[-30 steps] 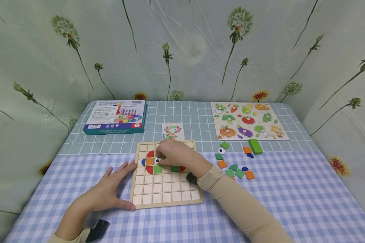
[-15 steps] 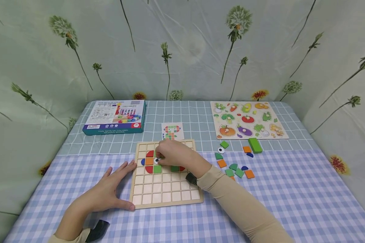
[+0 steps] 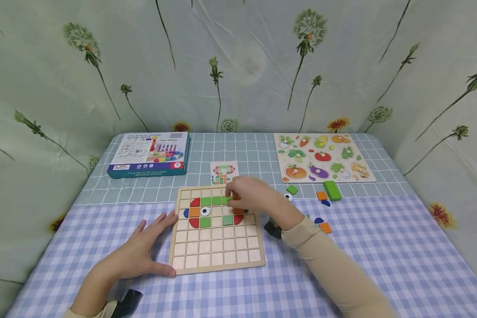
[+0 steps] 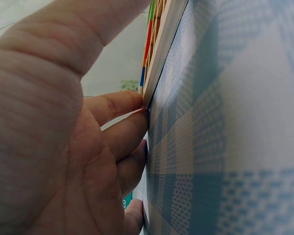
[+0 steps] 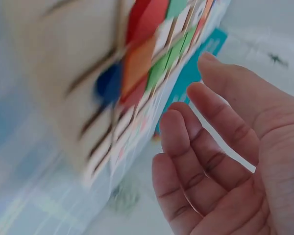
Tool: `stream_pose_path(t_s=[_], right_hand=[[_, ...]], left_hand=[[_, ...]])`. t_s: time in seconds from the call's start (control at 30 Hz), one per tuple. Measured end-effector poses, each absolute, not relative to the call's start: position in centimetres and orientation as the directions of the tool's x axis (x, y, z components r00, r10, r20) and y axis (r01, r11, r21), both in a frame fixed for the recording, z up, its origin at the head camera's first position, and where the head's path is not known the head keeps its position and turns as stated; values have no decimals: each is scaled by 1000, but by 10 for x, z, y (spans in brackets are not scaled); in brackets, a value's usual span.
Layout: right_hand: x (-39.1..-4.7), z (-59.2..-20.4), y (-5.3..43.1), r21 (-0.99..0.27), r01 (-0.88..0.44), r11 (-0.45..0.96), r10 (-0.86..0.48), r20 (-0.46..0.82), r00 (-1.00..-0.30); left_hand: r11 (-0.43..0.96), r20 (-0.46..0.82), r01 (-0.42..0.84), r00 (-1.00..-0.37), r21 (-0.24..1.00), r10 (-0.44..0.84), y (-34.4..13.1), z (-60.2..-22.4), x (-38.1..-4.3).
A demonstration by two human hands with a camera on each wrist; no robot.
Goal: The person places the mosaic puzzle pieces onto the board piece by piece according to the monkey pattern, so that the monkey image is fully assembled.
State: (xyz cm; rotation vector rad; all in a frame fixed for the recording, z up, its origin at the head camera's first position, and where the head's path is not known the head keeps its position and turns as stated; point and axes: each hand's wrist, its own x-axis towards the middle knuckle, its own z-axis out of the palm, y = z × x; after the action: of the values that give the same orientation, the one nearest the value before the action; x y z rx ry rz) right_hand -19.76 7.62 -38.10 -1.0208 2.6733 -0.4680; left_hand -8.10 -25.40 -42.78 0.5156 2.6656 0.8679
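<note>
A wooden grid board (image 3: 204, 261) lies on the checked cloth, its upper rows holding red, green, orange and blue pieces. A round eye piece (image 3: 205, 211) sits in the grid beside an orange square (image 3: 194, 212). My left hand (image 3: 137, 254) is spread at the board's left edge, thumb at the near corner and fingertips higher up; in the left wrist view its fingertips touch the board's side. Over the board's upper right is my right hand (image 3: 254, 194), partly covering the pieces there. The right wrist view shows its fingers (image 5: 174, 132) loosely bent, with nothing between them.
A patterned picture card (image 3: 224, 170) lies just beyond the board. To the right are loose pieces, including an orange square (image 3: 325, 228), and a green block (image 3: 332, 191). A vegetable puzzle (image 3: 322, 157) and a bead box (image 3: 149, 154) lie farther back.
My right hand has let go of the eye piece, which stays in its cell, and moved right across the board. The left hand stays at the board's edge.
</note>
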Motion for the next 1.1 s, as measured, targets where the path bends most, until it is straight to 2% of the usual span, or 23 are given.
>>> stream_pose_path(t_s=[0.3,0.43,0.67,1.1], right_hand=[[-203,-379,157,-428,-421,800,-524,-156,-837],[-203,-382,185,-430,-361,828,-472,-187,-861],[-202,-388,212,-465,-330,821,-468,-219,-856],[-198,-392,220,-471,-279,837,-433,-258,-864]], left_hand=[[753,-163,243,-893,612,420,-255,-427,-81],[750,-159,248,-891,614,425,-255,-428,-81],[753,-162,245,-892,611,421,-255,-428,-81],[749,-167,240,-891,617,422,-255,-428,-82]])
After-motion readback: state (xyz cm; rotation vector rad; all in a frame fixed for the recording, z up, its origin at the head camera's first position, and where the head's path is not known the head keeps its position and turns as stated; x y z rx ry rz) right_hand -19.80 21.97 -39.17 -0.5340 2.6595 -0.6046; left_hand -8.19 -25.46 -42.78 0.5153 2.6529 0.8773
